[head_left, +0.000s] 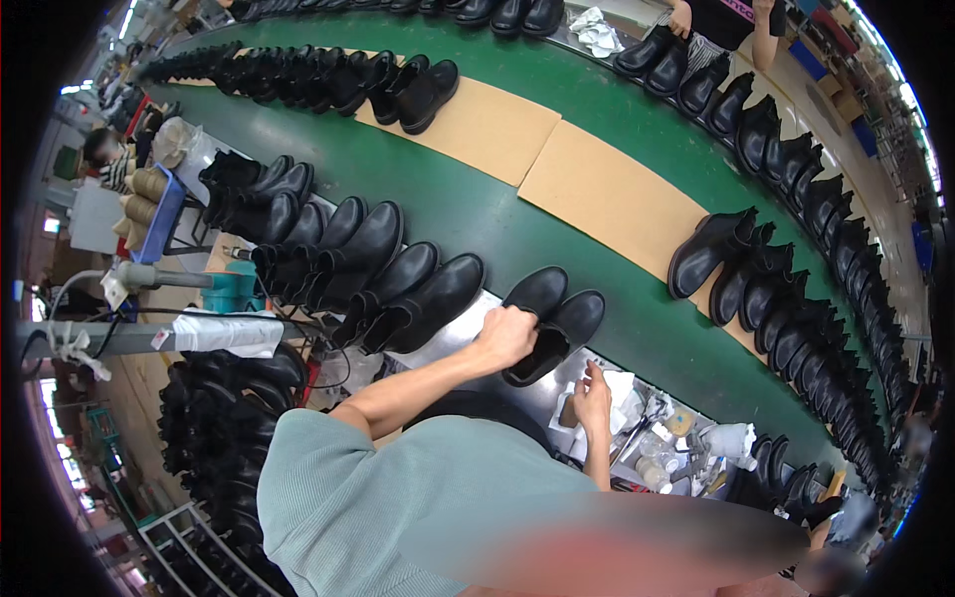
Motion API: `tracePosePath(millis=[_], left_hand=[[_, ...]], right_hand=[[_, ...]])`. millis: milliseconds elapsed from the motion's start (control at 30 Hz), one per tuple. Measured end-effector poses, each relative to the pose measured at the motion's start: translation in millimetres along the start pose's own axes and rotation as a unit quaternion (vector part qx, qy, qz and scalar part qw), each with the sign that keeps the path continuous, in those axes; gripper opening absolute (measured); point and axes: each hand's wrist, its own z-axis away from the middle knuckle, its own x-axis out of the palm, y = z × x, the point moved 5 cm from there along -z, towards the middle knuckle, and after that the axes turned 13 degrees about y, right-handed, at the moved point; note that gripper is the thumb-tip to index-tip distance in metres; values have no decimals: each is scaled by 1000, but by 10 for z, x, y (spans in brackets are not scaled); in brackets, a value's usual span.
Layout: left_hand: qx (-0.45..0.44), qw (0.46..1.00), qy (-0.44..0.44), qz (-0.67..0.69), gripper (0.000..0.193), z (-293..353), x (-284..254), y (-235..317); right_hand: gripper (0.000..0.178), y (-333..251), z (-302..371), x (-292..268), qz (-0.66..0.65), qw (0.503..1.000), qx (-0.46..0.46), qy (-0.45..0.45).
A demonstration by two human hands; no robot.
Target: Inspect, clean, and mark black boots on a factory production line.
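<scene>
Two black ankle boots stand side by side at the near edge of the bench in front of me. My left hand (510,336) is closed at the top of the left boot (538,291), hiding part of its opening. Against it stands the right boot (577,320), its dark opening facing me. Just right of the pair, my right hand (593,400) is raised with fingers apart and nothing visible in it. Close beside that hand lies a small brown block (569,412) on white paper or cloth.
More black boots (448,294) stand close on the left. Tan boards (607,199) and rows of boots (766,289) lie along the green bench (448,204). Bottles (654,474) and clutter sit at right. A grey pipe (80,339) juts in at left. A person's hand (680,20) shows across the bench.
</scene>
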Motion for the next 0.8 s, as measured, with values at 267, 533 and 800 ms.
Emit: tracePosePath(millis=[267,533,800], left_hand=[[-16,992,116,-45,19,-1427,-1075,-464],[-46,960,163,-222,24,-3080,-1120,-2139],[-134,931,202,-274,43,-3190,-1239,-1857]], right_hand=[[45,-289,-505,-287,-53,997,48,40],[85,-1062,-2038,-1262,196,945,-247,-90],[89,-966,-4559,-2134,432,843,-290,138]])
